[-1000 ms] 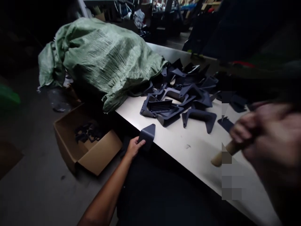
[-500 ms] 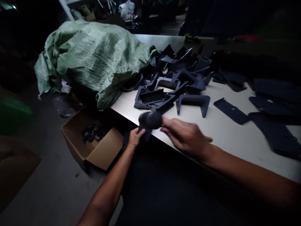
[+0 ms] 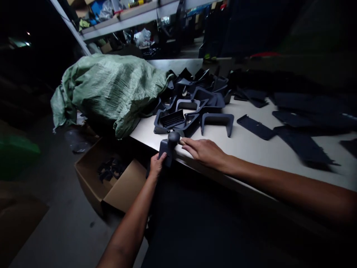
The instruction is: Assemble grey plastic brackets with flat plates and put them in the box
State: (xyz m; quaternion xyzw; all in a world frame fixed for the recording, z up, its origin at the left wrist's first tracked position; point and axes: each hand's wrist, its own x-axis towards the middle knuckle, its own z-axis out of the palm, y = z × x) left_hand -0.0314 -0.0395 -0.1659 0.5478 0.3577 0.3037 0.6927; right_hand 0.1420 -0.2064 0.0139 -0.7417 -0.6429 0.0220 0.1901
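Observation:
My left hand [image 3: 156, 163] grips a dark flat plastic part [image 3: 164, 149] at the table's front edge, thumb on its face. In my right hand [image 3: 205, 150] is the handle of a black-headed mallet [image 3: 173, 137]; its head is at the upper right of the held part, and whether they touch is hard to tell. Just behind lies a pile of dark plastic brackets [image 3: 188, 102], with a U-shaped bracket [image 3: 217, 119] at its front right. Flat dark panels [image 3: 255, 127] are spread farther right.
The pale table [image 3: 145, 130] carries a large green woven sack [image 3: 106, 85] on its left. Below stands an open cardboard box [image 3: 122, 190] with dark parts inside. Behind the table is a cluttered shelf [image 3: 125, 16]. A green object [image 3: 16, 150] is at the far left.
The camera view has shifted, showing more of the shelf. The mallet has moved slightly right relative to the held part, and its head looks sharper. Both hands keep their hold.

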